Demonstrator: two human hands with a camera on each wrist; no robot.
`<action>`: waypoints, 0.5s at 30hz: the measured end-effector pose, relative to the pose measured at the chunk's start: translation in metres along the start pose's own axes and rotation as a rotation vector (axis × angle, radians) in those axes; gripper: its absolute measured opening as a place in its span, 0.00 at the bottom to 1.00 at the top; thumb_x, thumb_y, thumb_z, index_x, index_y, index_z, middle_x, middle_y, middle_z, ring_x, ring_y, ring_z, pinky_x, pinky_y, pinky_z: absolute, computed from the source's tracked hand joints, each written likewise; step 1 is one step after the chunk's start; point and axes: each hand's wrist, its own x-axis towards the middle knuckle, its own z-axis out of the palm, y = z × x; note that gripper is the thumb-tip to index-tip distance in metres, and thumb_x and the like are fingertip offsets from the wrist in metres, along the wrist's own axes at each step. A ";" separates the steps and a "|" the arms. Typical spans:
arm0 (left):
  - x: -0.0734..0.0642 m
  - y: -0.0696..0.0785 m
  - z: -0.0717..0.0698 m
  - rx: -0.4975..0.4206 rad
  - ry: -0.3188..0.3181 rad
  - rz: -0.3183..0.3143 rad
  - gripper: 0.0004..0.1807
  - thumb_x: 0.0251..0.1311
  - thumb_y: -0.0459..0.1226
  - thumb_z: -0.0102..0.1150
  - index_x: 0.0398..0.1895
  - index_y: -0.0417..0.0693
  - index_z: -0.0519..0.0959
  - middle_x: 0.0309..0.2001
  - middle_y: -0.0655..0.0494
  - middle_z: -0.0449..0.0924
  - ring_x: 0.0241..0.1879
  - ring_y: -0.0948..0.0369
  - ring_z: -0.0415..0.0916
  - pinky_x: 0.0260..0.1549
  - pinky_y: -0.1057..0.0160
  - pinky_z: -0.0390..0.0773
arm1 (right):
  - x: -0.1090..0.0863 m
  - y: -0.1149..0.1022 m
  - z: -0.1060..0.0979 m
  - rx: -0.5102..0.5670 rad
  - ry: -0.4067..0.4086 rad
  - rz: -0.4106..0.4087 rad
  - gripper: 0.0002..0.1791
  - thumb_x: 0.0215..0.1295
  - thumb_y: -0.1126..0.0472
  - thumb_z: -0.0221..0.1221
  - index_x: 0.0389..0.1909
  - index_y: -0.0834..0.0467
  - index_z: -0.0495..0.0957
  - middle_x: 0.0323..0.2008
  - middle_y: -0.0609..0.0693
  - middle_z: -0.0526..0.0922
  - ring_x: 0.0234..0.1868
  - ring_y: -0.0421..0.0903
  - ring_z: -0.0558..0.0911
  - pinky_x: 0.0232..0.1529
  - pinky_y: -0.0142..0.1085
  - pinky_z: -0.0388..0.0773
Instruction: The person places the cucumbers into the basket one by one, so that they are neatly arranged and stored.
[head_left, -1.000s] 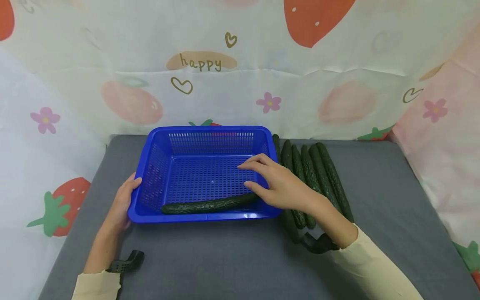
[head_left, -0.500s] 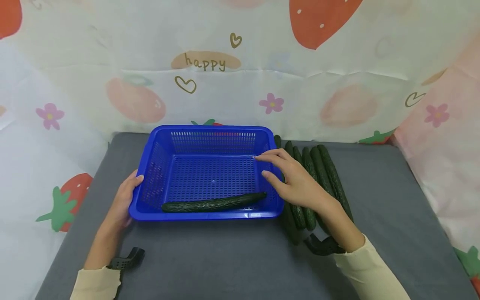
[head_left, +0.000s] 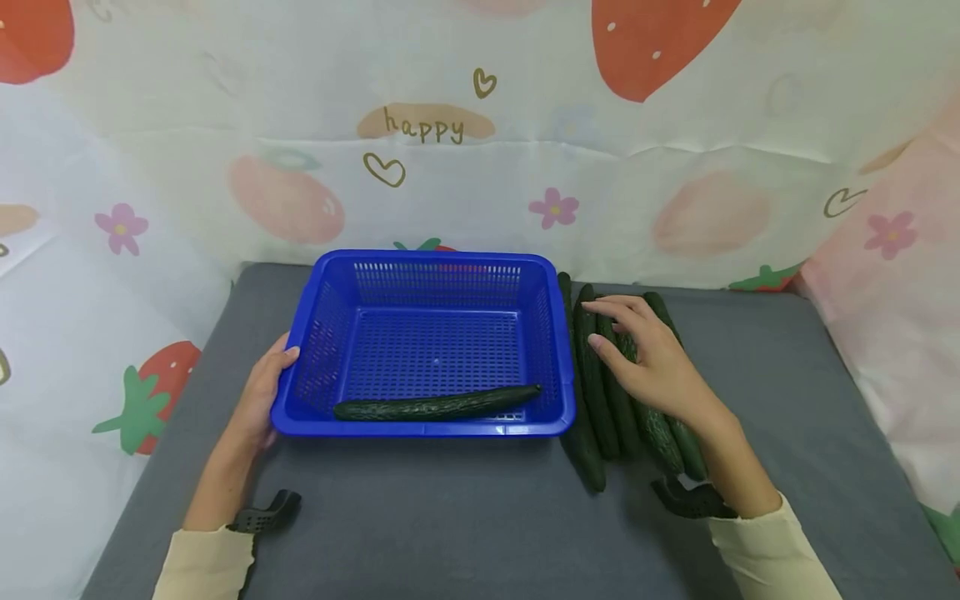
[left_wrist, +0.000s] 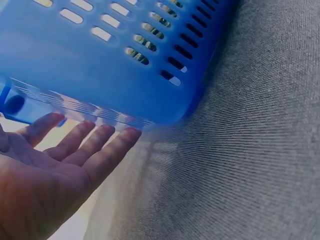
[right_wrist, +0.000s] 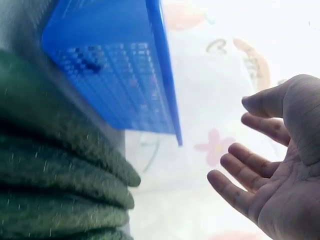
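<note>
A blue plastic basket with slotted walls sits on the grey cloth, one dark green cucumber lying along its near side. At its left end my left hand holds the rim, thumb on top; in the left wrist view the fingers of the left hand reach to the outer wall. Over a row of several cucumbers right of the basket hovers my right hand, fingers loosely bent and holding nothing. The right wrist view shows this hand apart from the cucumbers, which it partly hides in the head view.
Grey cloth covers the table. Behind it hangs a pale printed curtain with fruit, flowers and hearts, reaching round both sides. A dark strap is on the left wrist, and another strap on the right.
My right hand has moved right, from above the basket's right side to above the cucumber row. The left hand stays at the basket's left rim. The head view has shifted slightly.
</note>
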 end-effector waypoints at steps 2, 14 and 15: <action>-0.001 -0.002 0.000 -0.001 0.001 -0.008 0.26 0.86 0.43 0.36 0.81 0.48 0.56 0.54 0.62 0.84 0.47 0.66 0.85 0.44 0.64 0.88 | -0.004 0.006 -0.002 0.011 0.009 0.016 0.24 0.79 0.62 0.59 0.72 0.58 0.73 0.71 0.61 0.72 0.68 0.61 0.75 0.65 0.60 0.76; -0.010 -0.005 0.003 -0.097 0.050 -0.004 0.26 0.86 0.42 0.35 0.81 0.48 0.56 0.54 0.62 0.84 0.45 0.67 0.84 0.42 0.66 0.86 | -0.027 0.024 -0.003 0.044 0.025 0.070 0.24 0.80 0.62 0.57 0.74 0.56 0.72 0.70 0.61 0.72 0.69 0.63 0.74 0.64 0.62 0.75; -0.011 -0.004 0.003 -0.113 0.053 0.004 0.25 0.86 0.41 0.35 0.81 0.48 0.57 0.53 0.62 0.84 0.44 0.67 0.84 0.42 0.67 0.86 | -0.028 0.026 -0.004 0.043 0.022 0.074 0.24 0.80 0.62 0.57 0.74 0.56 0.72 0.70 0.62 0.72 0.69 0.63 0.75 0.64 0.62 0.75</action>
